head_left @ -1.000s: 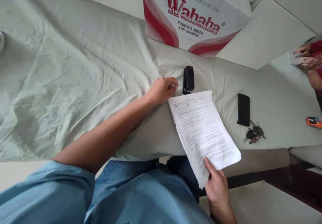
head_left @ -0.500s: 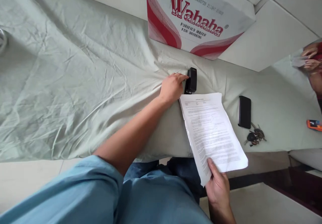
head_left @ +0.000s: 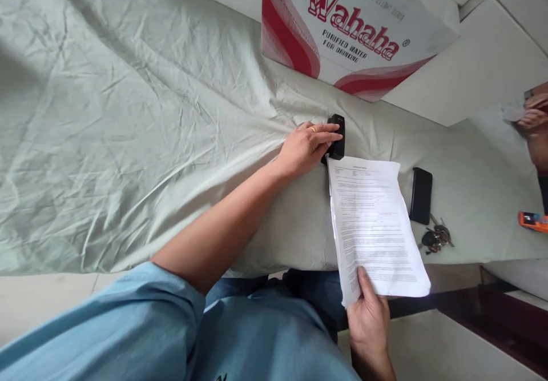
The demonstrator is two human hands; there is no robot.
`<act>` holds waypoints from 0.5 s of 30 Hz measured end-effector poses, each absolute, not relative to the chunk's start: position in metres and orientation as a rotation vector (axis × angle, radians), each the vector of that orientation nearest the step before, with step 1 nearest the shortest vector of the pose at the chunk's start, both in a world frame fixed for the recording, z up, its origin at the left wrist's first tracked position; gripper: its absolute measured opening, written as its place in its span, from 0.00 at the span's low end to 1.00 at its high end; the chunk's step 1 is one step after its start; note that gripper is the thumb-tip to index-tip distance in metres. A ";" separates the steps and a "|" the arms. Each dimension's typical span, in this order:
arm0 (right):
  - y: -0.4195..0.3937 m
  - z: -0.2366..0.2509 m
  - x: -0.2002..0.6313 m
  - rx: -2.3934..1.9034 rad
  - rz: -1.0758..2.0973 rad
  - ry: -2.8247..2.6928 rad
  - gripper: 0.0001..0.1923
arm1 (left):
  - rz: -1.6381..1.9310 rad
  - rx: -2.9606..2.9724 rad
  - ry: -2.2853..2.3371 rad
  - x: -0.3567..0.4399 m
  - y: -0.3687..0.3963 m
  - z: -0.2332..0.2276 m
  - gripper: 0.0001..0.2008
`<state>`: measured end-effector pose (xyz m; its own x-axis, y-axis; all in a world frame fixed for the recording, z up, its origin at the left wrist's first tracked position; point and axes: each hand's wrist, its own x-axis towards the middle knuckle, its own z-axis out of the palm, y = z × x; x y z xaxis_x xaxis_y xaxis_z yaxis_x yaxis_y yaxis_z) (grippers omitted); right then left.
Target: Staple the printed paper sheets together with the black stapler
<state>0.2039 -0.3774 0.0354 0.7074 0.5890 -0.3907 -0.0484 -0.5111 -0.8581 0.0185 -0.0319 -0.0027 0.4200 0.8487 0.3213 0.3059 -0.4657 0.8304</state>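
A black stapler (head_left: 338, 137) stands on the cloth, its near end at the top left corner of a stack of printed papers (head_left: 377, 227). My left hand (head_left: 306, 148), a ring on one finger, reaches in from the left and has its fingers laid across the stapler's top, holding it. My right hand (head_left: 369, 312) grips the lower edge of the papers, thumb on top and the other fingers underneath. The sheets slope down toward me and hang partly past the table's front edge. Whether the corner lies inside the stapler's jaw is hard to make out.
A large Wahaha water carton (head_left: 355, 38) stands behind the stapler. To the right lie a black phone (head_left: 421, 195), a bunch of keys (head_left: 435, 238) and an orange device (head_left: 533, 221). Another person's hands (head_left: 535, 109) show at the far right. Wrinkled pale green cloth (head_left: 128, 129) covers the table.
My left hand has moved farther over the stapler, its fingers now across the top. The papers' corner has come closer to the stapler. The view has shifted slightly.
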 end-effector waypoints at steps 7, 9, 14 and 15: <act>-0.368 0.036 0.191 -1.945 0.756 -0.228 0.41 | 0.900 1.956 1.058 0.024 -0.040 0.012 0.15; -0.364 0.035 0.188 -1.892 0.798 -0.189 0.45 | 0.858 1.967 1.149 0.026 -0.044 0.015 0.14; -0.367 0.029 0.182 -1.796 0.899 -0.064 0.50 | 0.886 1.954 1.118 0.026 -0.046 0.012 0.16; -0.372 0.026 0.183 -1.799 0.909 -0.044 0.48 | 0.929 1.917 1.071 0.025 -0.044 0.010 0.19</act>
<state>0.1826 -0.3717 0.0265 0.7084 0.4345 -0.5561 -0.3791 -0.4303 -0.8192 0.0247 -0.0444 0.0099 0.3892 0.8913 0.2325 0.3558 -0.3783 0.8546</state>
